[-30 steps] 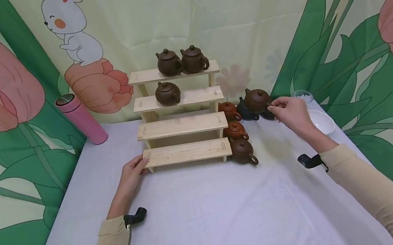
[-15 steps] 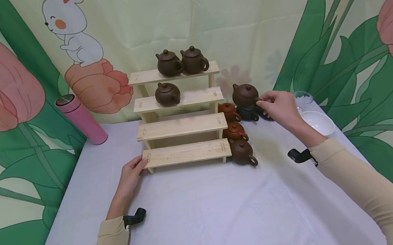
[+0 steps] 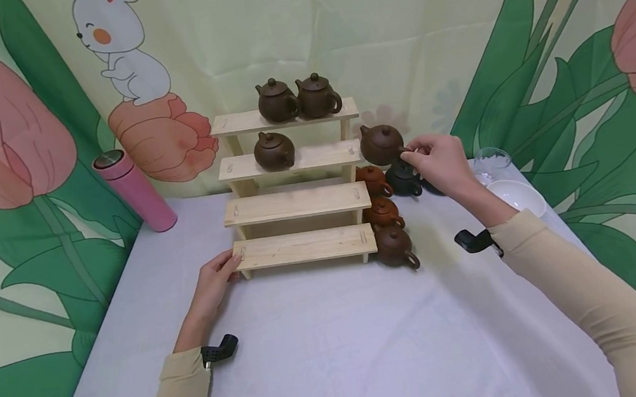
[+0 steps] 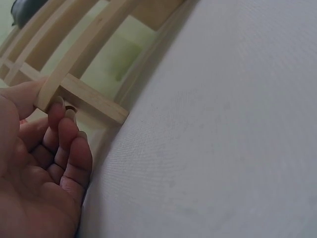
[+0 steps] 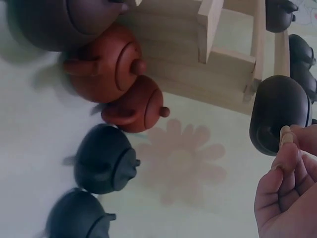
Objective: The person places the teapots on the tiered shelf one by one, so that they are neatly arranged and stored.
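Observation:
My right hand [image 3: 435,160] pinches the handle of a dark brown teapot [image 3: 382,145], held in the air just right of the second shelf from the top. In the right wrist view that teapot [image 5: 278,111] hangs close beside the wooden rack. With thumb above and fingers beneath, my left hand [image 3: 214,285] grips the left end of the lowest shelf of the stepped wooden rack [image 3: 298,207]; the left wrist view shows the fingers [image 4: 74,153] under the board. Two brown teapots [image 3: 316,96] stand on the top shelf, and one brown teapot [image 3: 274,151] sits on the second.
Right of the rack stand two orange-red teapots [image 3: 384,212], a brown teapot [image 3: 395,246] and two blackish teapots [image 5: 105,158]. A glass bowl [image 3: 491,161] and a white bowl [image 3: 518,197] lie farther right. A pink bottle [image 3: 136,192] stands at the left.
My right hand has carried the brown teapot left and upward, from above the dark teapots to beside the second shelf. The left hand keeps its grip on the lowest shelf.

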Available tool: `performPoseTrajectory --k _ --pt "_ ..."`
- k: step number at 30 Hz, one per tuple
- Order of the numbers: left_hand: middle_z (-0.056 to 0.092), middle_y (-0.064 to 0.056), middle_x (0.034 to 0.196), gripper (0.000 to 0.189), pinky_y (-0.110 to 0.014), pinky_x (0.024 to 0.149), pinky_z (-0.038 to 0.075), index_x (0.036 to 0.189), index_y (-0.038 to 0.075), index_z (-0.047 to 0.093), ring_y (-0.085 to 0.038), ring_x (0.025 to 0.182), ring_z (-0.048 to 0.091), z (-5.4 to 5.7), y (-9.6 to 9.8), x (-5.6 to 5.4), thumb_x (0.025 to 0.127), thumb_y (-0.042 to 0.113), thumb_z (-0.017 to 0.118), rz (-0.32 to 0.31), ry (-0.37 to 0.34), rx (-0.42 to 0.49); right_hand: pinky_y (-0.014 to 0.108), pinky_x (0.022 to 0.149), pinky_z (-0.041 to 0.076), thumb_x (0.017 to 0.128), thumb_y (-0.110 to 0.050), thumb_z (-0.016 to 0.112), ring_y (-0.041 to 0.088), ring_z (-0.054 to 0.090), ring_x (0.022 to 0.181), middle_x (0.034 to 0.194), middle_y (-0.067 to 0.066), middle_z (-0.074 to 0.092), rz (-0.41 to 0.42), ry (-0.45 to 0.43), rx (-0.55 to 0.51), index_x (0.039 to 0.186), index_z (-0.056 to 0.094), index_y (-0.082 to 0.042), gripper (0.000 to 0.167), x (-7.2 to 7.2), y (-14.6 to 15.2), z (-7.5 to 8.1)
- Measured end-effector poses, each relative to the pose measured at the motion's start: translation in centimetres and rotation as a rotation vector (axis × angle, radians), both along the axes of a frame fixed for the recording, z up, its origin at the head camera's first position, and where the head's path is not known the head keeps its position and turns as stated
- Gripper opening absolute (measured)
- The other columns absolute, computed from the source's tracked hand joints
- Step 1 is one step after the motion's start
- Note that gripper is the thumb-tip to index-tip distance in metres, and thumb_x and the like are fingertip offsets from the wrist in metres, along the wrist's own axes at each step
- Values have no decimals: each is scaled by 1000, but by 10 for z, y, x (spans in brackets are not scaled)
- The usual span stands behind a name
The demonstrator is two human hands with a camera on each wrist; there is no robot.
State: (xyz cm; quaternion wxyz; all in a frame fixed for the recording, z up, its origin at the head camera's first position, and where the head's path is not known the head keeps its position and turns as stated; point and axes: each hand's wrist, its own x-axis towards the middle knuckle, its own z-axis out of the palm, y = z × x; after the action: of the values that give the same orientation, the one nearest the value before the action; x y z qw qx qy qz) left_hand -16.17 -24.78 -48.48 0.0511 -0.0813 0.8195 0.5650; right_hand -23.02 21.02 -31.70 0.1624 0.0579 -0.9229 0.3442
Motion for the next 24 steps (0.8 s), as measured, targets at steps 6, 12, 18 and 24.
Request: performPoseTrajectory --k 6,12,18,24 --pt "61 -9 132 65 -17 78 50 145 12 50 -14 97 56 1 1 0 96 55 57 -4 5 10 33 65 43 95 -27 64 16 59 62 69 8 66 21 -6 -17 98 75 -11 20 -5 -12 5" --pt "60 -9 134 67 -17 79 49 146 13 50 -14 99 56 0 0 0 95 56 57 -1 -5 15 32 60 44 95 -27 64 15 59 61 72 8 66 32 -23 -45 99 75 -9 21 -8 -26 9" --pt "60 -8 134 67 -17 80 49 146 13 49 -15 99 56 -1 0 -2 95 56 57 1 -4 10 30 56 44 95 -25 65 19 62 65 75 8 66 46 -39 -78 98 74 -8 19 -14 -41 9" --pt "61 -9 133 66 -18 80 49 146 13 50 -15 98 55 -1 -1 -1 96 55 56 1 5 5 30 60 45 93 -23 66 22 63 66 70 5 63 76 -13 -99 93 74 -9 16 -20 -55 10"
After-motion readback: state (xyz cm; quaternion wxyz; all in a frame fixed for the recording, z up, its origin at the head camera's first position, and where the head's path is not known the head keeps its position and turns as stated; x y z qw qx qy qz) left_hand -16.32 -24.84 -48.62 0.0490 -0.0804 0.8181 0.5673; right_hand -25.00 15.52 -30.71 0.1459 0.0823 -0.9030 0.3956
